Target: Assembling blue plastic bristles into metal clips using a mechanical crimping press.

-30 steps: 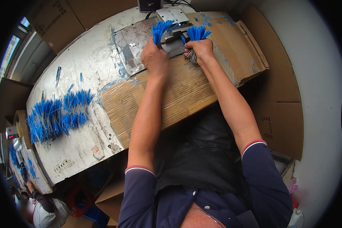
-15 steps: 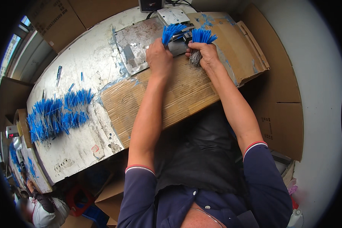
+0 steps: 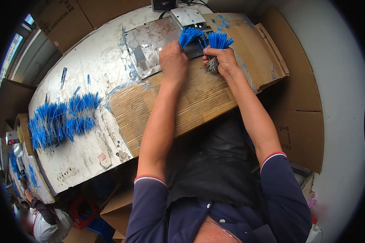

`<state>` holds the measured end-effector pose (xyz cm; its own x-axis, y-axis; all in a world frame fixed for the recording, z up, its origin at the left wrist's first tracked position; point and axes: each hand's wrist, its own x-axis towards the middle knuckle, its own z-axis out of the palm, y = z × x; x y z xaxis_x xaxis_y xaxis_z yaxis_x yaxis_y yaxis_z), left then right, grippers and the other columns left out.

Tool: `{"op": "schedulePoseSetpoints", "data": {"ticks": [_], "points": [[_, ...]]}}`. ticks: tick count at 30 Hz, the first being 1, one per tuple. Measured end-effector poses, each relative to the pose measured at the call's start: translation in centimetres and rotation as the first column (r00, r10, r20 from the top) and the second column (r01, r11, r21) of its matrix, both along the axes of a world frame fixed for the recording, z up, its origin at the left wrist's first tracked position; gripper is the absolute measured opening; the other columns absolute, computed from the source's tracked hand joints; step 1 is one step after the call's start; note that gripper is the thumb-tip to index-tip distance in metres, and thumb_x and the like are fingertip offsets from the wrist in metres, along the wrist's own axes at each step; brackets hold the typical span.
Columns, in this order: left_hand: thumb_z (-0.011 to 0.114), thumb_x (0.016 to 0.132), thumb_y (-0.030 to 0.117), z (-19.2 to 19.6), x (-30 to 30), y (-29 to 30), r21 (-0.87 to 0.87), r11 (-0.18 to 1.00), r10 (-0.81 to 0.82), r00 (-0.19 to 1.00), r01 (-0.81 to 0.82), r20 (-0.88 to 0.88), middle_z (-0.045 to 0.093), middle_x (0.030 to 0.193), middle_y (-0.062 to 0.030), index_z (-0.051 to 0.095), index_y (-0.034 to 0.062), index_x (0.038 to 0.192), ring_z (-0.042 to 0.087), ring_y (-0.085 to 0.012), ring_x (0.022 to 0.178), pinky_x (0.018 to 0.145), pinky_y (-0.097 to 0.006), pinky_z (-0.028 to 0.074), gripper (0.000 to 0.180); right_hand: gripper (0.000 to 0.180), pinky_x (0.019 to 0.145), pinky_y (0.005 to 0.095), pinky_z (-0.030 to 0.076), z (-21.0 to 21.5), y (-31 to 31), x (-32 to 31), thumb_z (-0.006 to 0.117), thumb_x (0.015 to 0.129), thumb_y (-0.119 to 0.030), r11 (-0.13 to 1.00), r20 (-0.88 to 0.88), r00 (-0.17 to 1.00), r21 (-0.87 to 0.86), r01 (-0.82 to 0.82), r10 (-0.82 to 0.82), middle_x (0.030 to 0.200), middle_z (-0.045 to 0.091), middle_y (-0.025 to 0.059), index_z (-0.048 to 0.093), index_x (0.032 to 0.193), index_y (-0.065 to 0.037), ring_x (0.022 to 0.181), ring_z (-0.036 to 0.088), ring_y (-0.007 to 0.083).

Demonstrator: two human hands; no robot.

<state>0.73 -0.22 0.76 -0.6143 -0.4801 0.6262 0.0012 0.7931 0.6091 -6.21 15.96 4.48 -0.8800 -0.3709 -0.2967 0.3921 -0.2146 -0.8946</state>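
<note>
My left hand (image 3: 173, 60) is closed around a bundle of thin blue-tipped wires (image 3: 189, 35), whose tips fan out past my fingers toward the far right. Beside it, my right hand (image 3: 222, 60) grips a second bundle of blue-tipped wires (image 3: 220, 40). The pale bare ends of this bundle hang below my fingers. One or two blue tips stand apart at the thumb side of my right hand, in the gap between the bundles. Both hands are over the far edge of a cardboard sheet (image 3: 150, 105), near a small metal device (image 3: 187, 17).
Two heaps of blue-tipped wires (image 3: 48, 123) lie on the worn white table (image 3: 85, 158) at left. A pen (image 3: 63, 77) is beyond them. A metal plate (image 3: 150, 40) lies behind my left hand, and a cardboard box (image 3: 247, 44) is at right. Another person (image 3: 48, 222) is at lower left.
Both hands have shifted slightly right with their bundles. A blue tip or two now stands out from the right-hand bundle, toward the left one.
</note>
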Motion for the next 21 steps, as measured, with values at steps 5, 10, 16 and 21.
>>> {"op": "schedulePoseSetpoints", "data": {"ticks": [5, 10, 16, 21], "points": [[0.066, 0.081, 0.006, -0.3, -0.1, -0.1, -0.116, 0.992, 0.049, 0.998, -0.043, 0.049, 0.065, 0.079, -0.0177, 0.064, 0.0039, 0.094, 0.064, -0.0396, 0.077, 0.073, -0.051, 0.048, 0.014, 0.01, 0.045, 0.0295, 0.055, -0.4, -1.0, 0.0, 0.075, 0.078, 0.006, 0.991, -0.088, 0.992, 0.09, 0.103, -0.095, 0.07, 0.066, 0.0124, 0.065, 0.079, 0.007, 0.053, 0.065, 0.0194], [0.066, 0.083, 0.006, -0.3, 0.0, -0.3, 0.073, 0.987, 0.141, 0.989, -0.143, 0.034, 0.066, 0.08, -0.0194, 0.062, 0.0026, 0.096, 0.063, -0.0404, 0.077, 0.071, -0.052, 0.047, 0.014, 0.008, 0.044, 0.0302, 0.055, -0.4, -2.2, -0.2, 0.073, 0.077, 0.007, 0.97, -0.146, 0.978, 0.167, 0.175, -0.151, 0.067, 0.066, 0.0134, 0.065, 0.076, 0.008, 0.051, 0.065, 0.0199], [0.065, 0.086, 0.009, -0.2, -0.2, -0.3, 0.081, 0.985, 0.151, 0.988, -0.149, -0.012, 0.066, 0.081, -0.0205, 0.062, 0.0023, 0.096, 0.063, -0.0407, 0.08, 0.072, -0.052, 0.045, 0.012, 0.008, 0.044, 0.0314, 0.055, -0.5, -3.6, -0.9, 0.073, 0.078, 0.007, 0.936, -0.212, 0.953, 0.229, 0.266, -0.218, 0.069, 0.066, 0.015, 0.066, 0.079, 0.01, 0.053, 0.065, 0.0212], [0.066, 0.087, 0.01, -0.3, -0.2, -0.4, 0.066, 0.99, 0.124, 0.991, -0.121, -0.042, 0.066, 0.084, -0.02, 0.062, 0.0025, 0.095, 0.061, -0.0404, 0.084, 0.076, -0.05, 0.045, 0.013, 0.008, 0.046, 0.0329, 0.057, -0.4, -3.8, -0.8, 0.073, 0.079, 0.006, 0.94, -0.195, 0.955, 0.215, 0.264, -0.224, 0.07, 0.066, 0.0155, 0.065, 0.079, 0.01, 0.055, 0.067, 0.0227]]}}
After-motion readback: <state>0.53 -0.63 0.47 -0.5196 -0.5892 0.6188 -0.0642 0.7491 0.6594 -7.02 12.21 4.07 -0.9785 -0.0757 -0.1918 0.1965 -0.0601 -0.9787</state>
